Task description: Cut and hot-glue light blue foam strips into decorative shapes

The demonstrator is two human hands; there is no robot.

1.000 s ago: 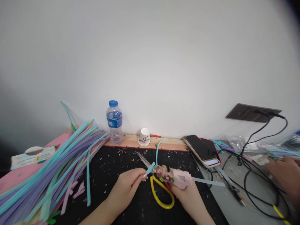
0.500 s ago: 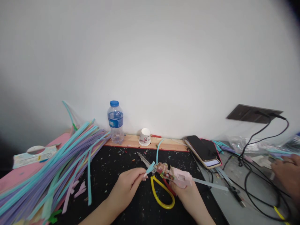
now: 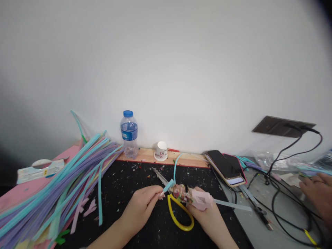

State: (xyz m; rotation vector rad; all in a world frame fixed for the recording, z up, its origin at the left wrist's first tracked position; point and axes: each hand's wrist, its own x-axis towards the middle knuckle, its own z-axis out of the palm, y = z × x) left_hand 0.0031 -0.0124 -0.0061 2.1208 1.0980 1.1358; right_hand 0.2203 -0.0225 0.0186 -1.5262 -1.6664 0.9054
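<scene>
My left hand (image 3: 142,206) pinches a short light-blue fuzzy strip (image 3: 168,186), its free end pointing up and right. My right hand (image 3: 204,214) is wrapped round a pale pink hot glue gun (image 3: 201,199), from whose back a long clear glue stick (image 3: 232,205) sticks out. Clumps of colourful residue coat the front of the gun, and its nozzle is close to the strip; whether they touch I cannot tell. Under both lie scissors with a yellow handle loop (image 3: 178,221), blades pointing away. A thin turquoise strip (image 3: 176,166) stands up behind the strip.
A big bundle of pastel fuzzy strips (image 3: 77,180) covers the left side, near a tape roll (image 3: 41,169). At the back stand a water bottle (image 3: 129,135) and a paper cup (image 3: 161,152). Phones (image 3: 225,166) and black cables (image 3: 277,204) lie right, near another person's hand (image 3: 317,190).
The glue gun has dipped slightly at the front and shifted a little, hiding the scissors' red handle. My left hand still pinches the strip. The view has shifted slightly.
</scene>
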